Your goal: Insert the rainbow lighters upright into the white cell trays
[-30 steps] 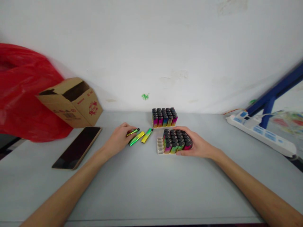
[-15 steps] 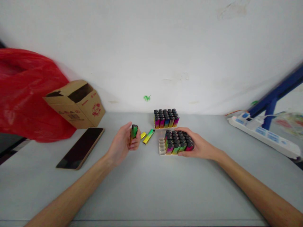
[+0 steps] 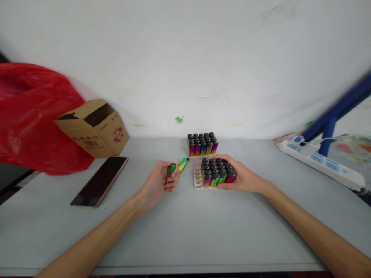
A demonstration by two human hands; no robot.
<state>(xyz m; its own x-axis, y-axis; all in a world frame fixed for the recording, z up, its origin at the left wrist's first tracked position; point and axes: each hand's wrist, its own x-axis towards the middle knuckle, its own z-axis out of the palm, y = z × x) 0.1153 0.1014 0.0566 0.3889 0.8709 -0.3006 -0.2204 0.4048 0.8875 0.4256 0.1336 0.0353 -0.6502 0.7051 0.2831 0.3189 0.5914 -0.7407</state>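
Observation:
My left hand (image 3: 162, 178) is closed around a green lighter (image 3: 171, 169) with a black top. Just beyond it, a yellow-green lighter (image 3: 183, 164) lies on the table, partly covered by my fingers. My right hand (image 3: 242, 175) grips the right side of a white lighter tray (image 3: 198, 184). Several rows of upright lighters (image 3: 215, 179) with black tops and magenta, green and yellow bodies fill most of this tray. Its leftmost column of slots has no lighters in it. Behind it stands a second block of upright lighters (image 3: 203, 148), touched by neither hand.
A dark phone (image 3: 100, 181) lies on the grey table (image 3: 185, 231) at the left. An open cardboard box (image 3: 98, 131) leans by a red plastic bag (image 3: 37, 116). At the right are a white power strip (image 3: 324, 164) and a blue metal frame (image 3: 342, 110). A wall rises behind.
My left hand has moved right and slightly down with the lighter, nearer the tray, and now covers part of the loose lighters. My right hand stays on the tray.

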